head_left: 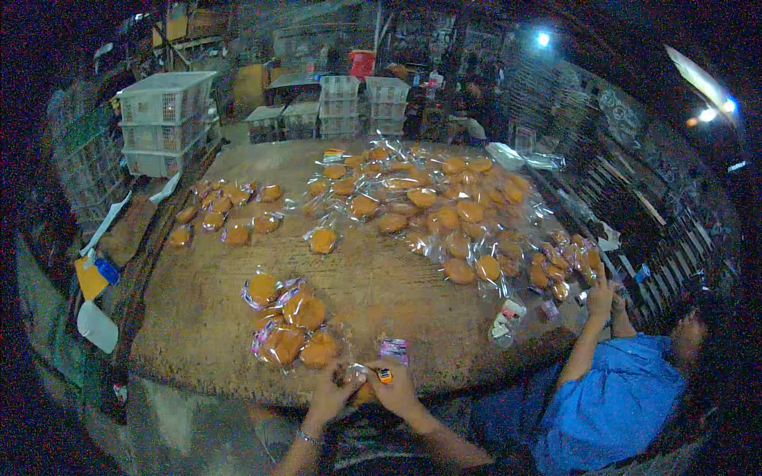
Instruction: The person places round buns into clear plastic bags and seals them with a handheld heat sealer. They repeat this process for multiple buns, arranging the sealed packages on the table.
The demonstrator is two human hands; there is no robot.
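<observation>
Hands: left hand [335, 390] and right hand [395, 390] meet at the near edge of the worktop [389, 289], fingers of both pinched on one clear bag [357, 374], tips close together.
Bagged cake: a round orange-brown cake [363, 394] shows between the hands, partly hidden.
Direction: bag mouth seems to point away from the person; the cake looks round, with no long axis discernible.
Label slips: pink-purple slips [393, 350] lie just beyond the right hand.
Near group: bagged cakes [304, 309] with pink-purple labels, judged finished.
Far heap: many bagged cakes [470, 210], no labels discernible, judged outstanding; more appears left than done.
Co-worker: person in blue shirt [607, 397], at right, hands beside a smaller cluster [559, 266].
</observation>
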